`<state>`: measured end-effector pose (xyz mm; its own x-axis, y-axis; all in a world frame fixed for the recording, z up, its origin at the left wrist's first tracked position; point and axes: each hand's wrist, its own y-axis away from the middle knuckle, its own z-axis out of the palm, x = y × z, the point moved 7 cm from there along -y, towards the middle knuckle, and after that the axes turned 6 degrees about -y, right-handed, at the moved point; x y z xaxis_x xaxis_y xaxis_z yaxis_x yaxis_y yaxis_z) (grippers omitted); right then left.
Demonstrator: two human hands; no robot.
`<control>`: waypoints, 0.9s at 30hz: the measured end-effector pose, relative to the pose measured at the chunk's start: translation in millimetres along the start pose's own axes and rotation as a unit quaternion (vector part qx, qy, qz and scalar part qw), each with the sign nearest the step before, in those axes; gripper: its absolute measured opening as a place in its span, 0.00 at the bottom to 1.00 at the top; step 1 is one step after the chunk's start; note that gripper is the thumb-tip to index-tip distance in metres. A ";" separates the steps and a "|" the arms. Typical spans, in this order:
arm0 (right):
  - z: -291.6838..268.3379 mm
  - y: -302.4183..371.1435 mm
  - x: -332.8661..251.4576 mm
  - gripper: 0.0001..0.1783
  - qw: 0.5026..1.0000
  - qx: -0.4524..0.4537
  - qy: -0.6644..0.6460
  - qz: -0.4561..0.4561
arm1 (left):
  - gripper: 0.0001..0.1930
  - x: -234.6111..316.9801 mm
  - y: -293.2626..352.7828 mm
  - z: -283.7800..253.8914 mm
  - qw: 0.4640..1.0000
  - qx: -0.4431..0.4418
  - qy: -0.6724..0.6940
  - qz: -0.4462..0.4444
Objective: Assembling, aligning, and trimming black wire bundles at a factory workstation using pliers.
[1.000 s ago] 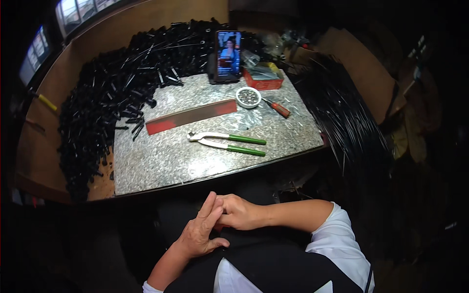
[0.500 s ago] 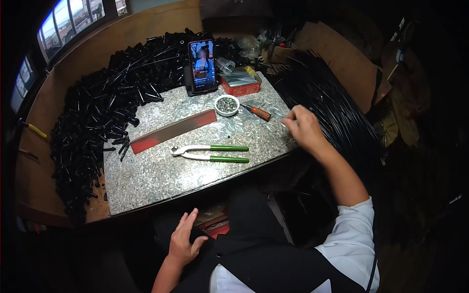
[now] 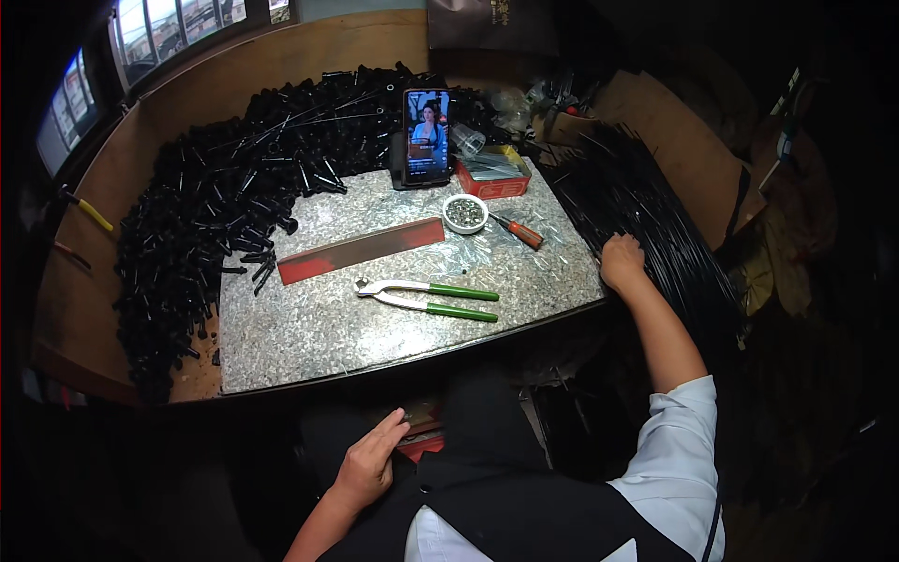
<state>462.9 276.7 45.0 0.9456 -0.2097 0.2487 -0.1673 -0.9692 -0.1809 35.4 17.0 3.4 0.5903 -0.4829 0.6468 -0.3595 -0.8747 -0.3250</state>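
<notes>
Two bare hands are well apart: the right hand (image 3: 623,263) lies just past the right edge of the worktop (image 3: 281,351), at the near-left side of a spread of long black rods (image 3: 660,211). Its fingers curl down there, but whether they pinch any rod I cannot tell. The rods lie alongside that edge, probably so that the right arm reaches them without crossing the surface. The left hand (image 3: 367,465) is below the near edge, fingers nearly straight, grasping nothing visible. The pincers (image 3: 464,292) lie near the middle of the worktop, green handles toward the right edge, which seems to suit a right-handed pickup. A white dish (image 3: 465,231) of small metal pieces (image 3: 465,212) stands nearer the far edge, its wall presumably keeping them from scattering. The phone (image 3: 427,140) stands upright by the far edge, screen facing the person, apparently for viewing.
</notes>
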 end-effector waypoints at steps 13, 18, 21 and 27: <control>11.7 -19.6 25.2 0.08 0.993 0.033 -0.108 -0.032 | 0.27 -5.8 8.3 1.0 1.000 0.023 -0.019 0.008; 11.7 -20.9 28.7 0.09 0.993 0.067 -0.093 -0.032 | 0.27 -4.4 8.9 7.3 0.999 -0.001 -0.033 0.018; -6.1 -14.4 34.6 0.11 0.987 0.046 -0.157 -0.006 | 0.26 -3.7 11.3 8.5 0.999 -0.009 -0.034 0.022; -31.6 -12.3 41.4 0.13 0.980 0.058 -0.189 0.025 | 0.24 -3.6 14.3 8.9 0.999 -0.020 -0.045 0.021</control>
<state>495.3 275.9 87.6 0.9764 -0.1730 -0.1294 -0.2045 -0.9330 -0.2961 34.6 5.8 -9.7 0.6354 -0.5229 0.5682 -0.4129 -0.8519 -0.3223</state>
